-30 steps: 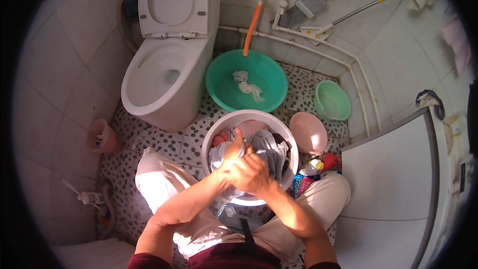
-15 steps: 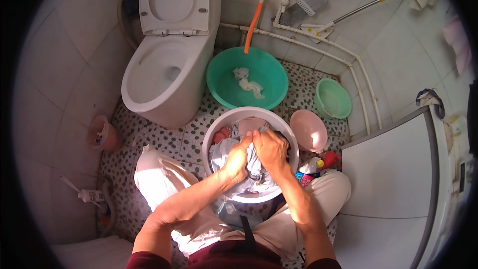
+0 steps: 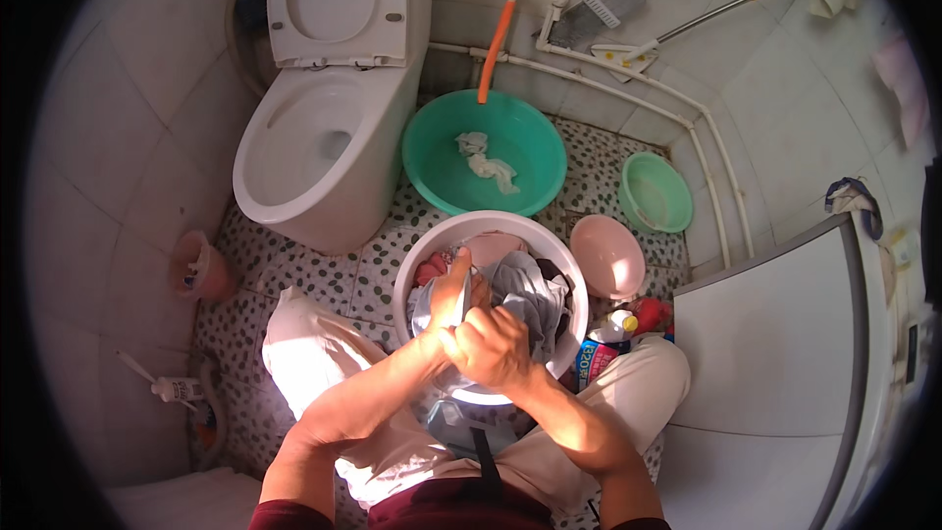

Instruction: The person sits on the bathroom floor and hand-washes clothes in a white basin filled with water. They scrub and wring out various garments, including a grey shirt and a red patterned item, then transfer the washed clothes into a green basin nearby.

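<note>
A white basin (image 3: 581, 319) between my knees holds several wet garments. My left hand (image 3: 452, 296) is over its left half, closed on a fold of a light grey garment (image 3: 535, 290). Close against the left wrist, my right hand (image 3: 494, 345) is clenched round another part of the same cloth, its knuckles up. A strip of the fabric runs along the inner side of the left hand. Behind the hands lie a pink piece (image 3: 494, 247) and a red patterned cloth (image 3: 432, 268). My palms hide most of the gripped cloth.
A green basin (image 3: 422, 177) with white cloth in water stands beyond, below an orange hose (image 3: 496, 54). A toilet (image 3: 294, 206) is at far left. Pink bowl (image 3: 608, 255), light green basin (image 3: 655, 193), bottle (image 3: 618, 326) and white cabinet (image 3: 765, 334) are on the right.
My right hand has slid down and toward me, to the left wrist. My left hand has turned fingers-up and moved slightly left. More grey cloth shows at the basin's right.
</note>
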{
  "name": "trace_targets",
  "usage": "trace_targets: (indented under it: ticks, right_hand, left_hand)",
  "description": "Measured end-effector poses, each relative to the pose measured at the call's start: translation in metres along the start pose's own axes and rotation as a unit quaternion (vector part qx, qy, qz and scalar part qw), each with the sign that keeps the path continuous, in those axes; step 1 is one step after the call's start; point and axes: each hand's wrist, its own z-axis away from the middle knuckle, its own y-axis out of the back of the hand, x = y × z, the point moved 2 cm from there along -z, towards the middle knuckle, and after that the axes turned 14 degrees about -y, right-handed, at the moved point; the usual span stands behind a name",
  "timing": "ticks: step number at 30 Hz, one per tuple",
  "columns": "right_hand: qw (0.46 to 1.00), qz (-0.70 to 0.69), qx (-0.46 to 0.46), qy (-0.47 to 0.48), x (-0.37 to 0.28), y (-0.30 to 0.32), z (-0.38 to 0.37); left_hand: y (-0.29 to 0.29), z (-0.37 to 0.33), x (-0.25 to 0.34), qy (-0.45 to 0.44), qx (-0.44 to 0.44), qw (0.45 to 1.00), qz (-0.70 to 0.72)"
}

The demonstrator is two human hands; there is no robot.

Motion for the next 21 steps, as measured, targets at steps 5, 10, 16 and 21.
trace_targets:
  ticks: [5, 10, 16, 21]
  right_hand:
    - [0.989, 0.061, 0.060, -0.117, 0.063, 0.006, -0.022]
    - [0.995, -0.076, 0.010, -0.071, 0.005, -0.003, 0.000]
    - [0.979, 0.025, 0.038, -0.199, 0.060, -0.004, -0.015]
    - [0.991, -0.082, 0.004, -0.106, -0.001, -0.005, 0.007]
  left_hand:
    - [-0.055, 0.022, 0.034, 0.114, 0.165, 0.969, 0.146]
    - [-0.014, -0.002, 0.022, 0.042, 0.080, 0.988, 0.124]
    - [-0.050, 0.019, 0.038, 0.110, 0.154, 0.978, 0.087]
    - [-0.005, -0.006, 0.020, 0.055, 0.062, 0.996, 0.014]
